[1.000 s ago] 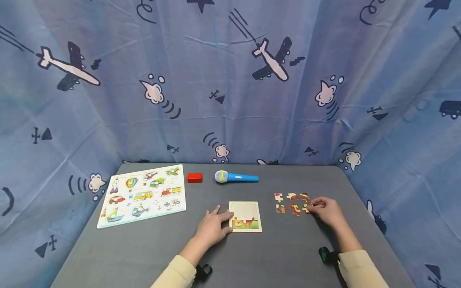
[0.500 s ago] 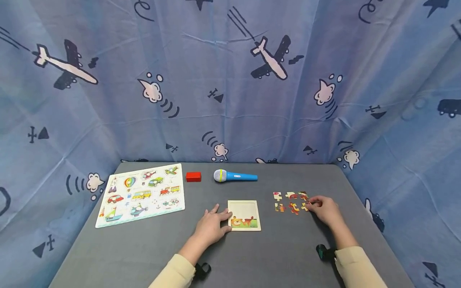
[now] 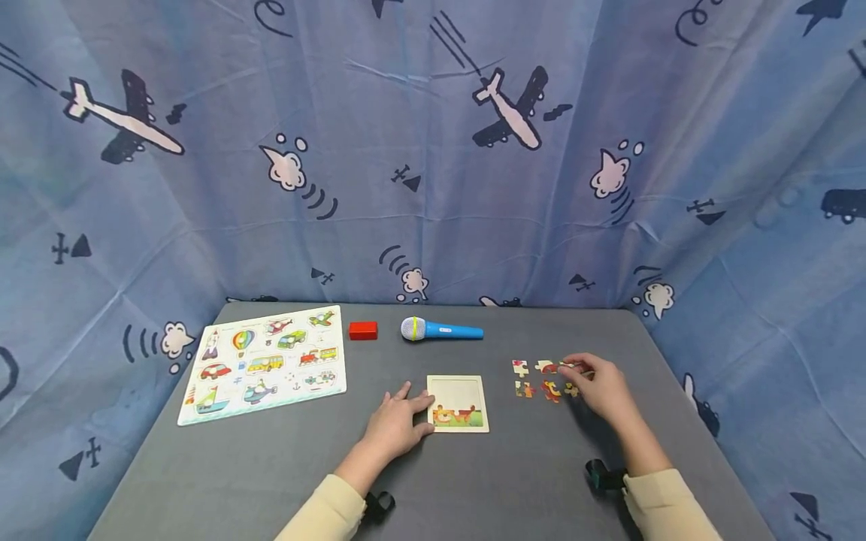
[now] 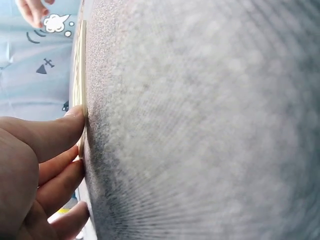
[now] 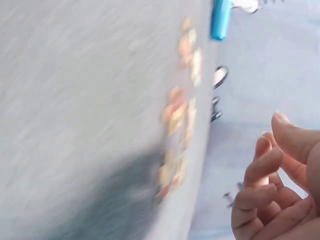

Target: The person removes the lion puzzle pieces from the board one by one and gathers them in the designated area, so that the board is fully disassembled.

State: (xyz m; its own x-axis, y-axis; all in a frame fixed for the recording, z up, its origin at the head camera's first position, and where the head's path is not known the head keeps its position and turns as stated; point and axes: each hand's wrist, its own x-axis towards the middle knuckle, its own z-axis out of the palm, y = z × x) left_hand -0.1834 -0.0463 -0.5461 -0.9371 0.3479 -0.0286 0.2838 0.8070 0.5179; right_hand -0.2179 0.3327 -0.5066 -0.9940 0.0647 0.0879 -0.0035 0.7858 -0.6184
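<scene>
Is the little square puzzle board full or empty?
Partly filled: the puzzle board shows a picture along its lower part, bare cream above, and loose puzzle pieces lie apart from it.

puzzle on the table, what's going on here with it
A person is working on a small jigsaw. The left hand touches the left edge of the square puzzle board, which has picture along its lower part and is bare above. The right hand is over the right end of the loose pieces; I can't tell whether it holds one. Farther back lie a blue microphone and a red block.
</scene>
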